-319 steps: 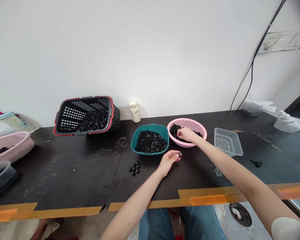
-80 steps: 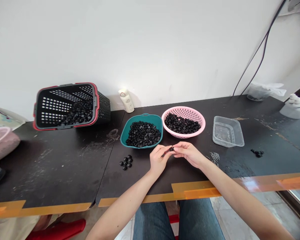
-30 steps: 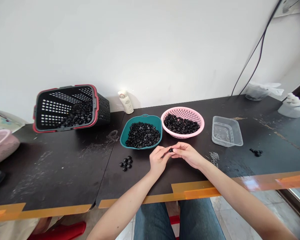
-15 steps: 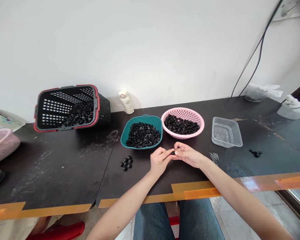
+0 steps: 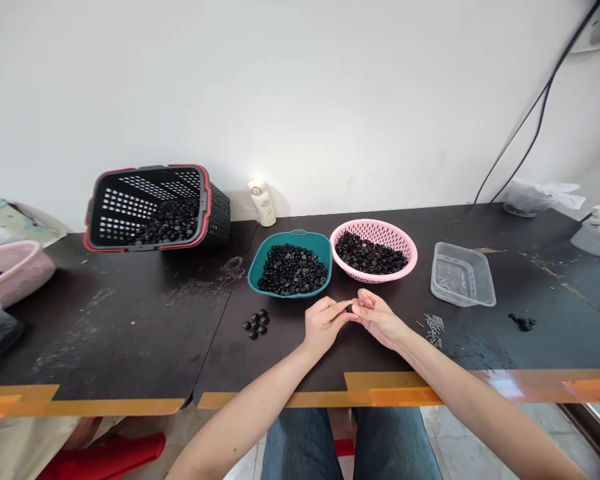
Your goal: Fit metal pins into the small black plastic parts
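Note:
My left hand (image 5: 322,325) and my right hand (image 5: 377,317) meet above the black table (image 5: 130,333), fingertips pinched together on a small black part (image 5: 349,308). Just behind them stand a teal bowl (image 5: 263,262) and a pink colander (image 5: 408,247), both filled with small black round parts. A little cluster of several black parts (image 5: 256,323) lies on the table left of my left hand.
A tilted black and red basket (image 5: 150,208) with black parts stands at the back left. A clear plastic tray (image 5: 463,283) and loose metal pins (image 5: 433,327) lie to the right. A small white bottle (image 5: 263,203) stands by the wall. Pink containers (image 5: 10,267) sit at far left.
Both hands stay pinched together on the small black part with only slight finger shifts. The view has shifted slightly, so everything sits a little further right and lower.

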{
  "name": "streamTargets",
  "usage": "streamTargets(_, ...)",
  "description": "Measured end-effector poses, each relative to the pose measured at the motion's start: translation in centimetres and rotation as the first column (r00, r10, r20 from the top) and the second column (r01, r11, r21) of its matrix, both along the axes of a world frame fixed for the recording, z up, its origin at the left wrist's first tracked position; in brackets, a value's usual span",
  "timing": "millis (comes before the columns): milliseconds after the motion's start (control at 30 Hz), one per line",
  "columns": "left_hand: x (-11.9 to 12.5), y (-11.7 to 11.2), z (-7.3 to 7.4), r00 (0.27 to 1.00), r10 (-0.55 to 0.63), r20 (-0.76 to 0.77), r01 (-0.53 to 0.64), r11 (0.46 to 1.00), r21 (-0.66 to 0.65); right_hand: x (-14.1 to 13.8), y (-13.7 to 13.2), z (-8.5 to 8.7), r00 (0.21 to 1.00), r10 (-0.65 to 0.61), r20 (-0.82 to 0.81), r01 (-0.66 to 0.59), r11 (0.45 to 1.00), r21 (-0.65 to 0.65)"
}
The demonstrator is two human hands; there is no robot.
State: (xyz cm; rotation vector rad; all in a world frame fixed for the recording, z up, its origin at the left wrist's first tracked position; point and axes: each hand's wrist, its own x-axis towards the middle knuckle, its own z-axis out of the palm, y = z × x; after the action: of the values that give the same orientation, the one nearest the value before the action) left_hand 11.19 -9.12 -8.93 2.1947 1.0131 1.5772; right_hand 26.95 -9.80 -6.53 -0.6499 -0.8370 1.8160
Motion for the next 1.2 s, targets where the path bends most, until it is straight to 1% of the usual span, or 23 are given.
streamTargets(133, 0.1, 0.1, 0.4, 1.0, -0.01, -0.008, 0.009, 0.999, -0.043, 0.2, 0.4, -0.1, 0.999, 0.051, -0.018, -0.052, 0.998, -0.036)
streamTargets(267, 0.0, 0.3, 0.5, 0.999, -0.017, -0.044, 0.015, 0.999, -0.043, 0.6, 0.7, 0.0, 0.996, 0.082, -0.018, -0.082, 0.996, -0.024)
streamTargets(367, -0.1, 0.4, 0.5, 0.993, -0.026, -0.118, 0.024, 1.0, -0.02, 0.8, 0.9, -0.1, 0.995, 0.1, 0.018, -0.1, 0.995, -0.021)
streamTargets(433, -0.2, 0.4, 0.8, 0.984, -0.018, -0.176, 0.019, 1.0, 0.002, 1.0, 1.1, -0.3, 0.994, 0.097, 0.052, -0.097, 0.995, -0.007)
streamTargets(567, -0.3, -0.3, 2.2, 0.942, -0.002, -0.335, 0.016, 0.999, 0.039, 1.3, 1.2, -0.6, 0.99, 0.056, 0.125, -0.063, 0.997, 0.049)
streamTargets(667, -0.7, -1.4, 3.1, 0.899, -0.008, -0.439, 0.012, 1.0, 0.008, 1.3, 1.0, -0.8, 0.978, 0.048, 0.204, -0.076, 0.989, 0.13)
streamTargets(733, -1.2, -2.4, 3.2, 0.892, 0.004, -0.451, -0.018, 0.999, -0.026, 0.9, 0.6, -1.0, 0.965, 0.042, 0.259, -0.095, 0.976, 0.196)
streamTargets(800, -1.7, -3.3, 2.9, 0.907, 0.028, -0.419, -0.062, 0.996, -0.067, 0.3, 0.1, -1.3, 0.953, 0.032, 0.301, -0.111, 0.961, 0.251)
streamTargets(900, -2.3, -4.5, 2.4, 0.931, 0.059, -0.361, -0.113, 0.985, -0.13, -0.7, -0.4, -1.8, 0.941, 0.025, 0.337, -0.13, 0.948, 0.291)
streamTargets(1000, -2.7, -5.4, 2.0, 0.925, 0.08, -0.371, -0.156, 0.972, -0.178, -1.4, -0.7, -2.3, 0.932, 0.047, 0.358, -0.156, 0.948, 0.279)
streamTargets(1067, -3.2, -5.9, 1.8, 0.913, 0.089, -0.397, -0.188, 0.958, -0.216, -1.6, -0.8, -2.6, 0.914, 0.085, 0.396, -0.202, 0.942, 0.266)
streamTargets(1133, -4.2, -6.3, 1.6, 0.898, 0.118, -0.423, -0.242, 0.937, -0.251, -1.7, -0.8, -2.8, 0.883, 0.131, 0.451, -0.264, 0.933, 0.245)
streamTargets(1200, -6.0, -6.5, 1.6, 0.868, 0.173, -0.465, -0.315, 0.916, -0.248, -1.5, -0.8, -2.9, 0.852, 0.142, 0.503, -0.292, 0.928, 0.233)
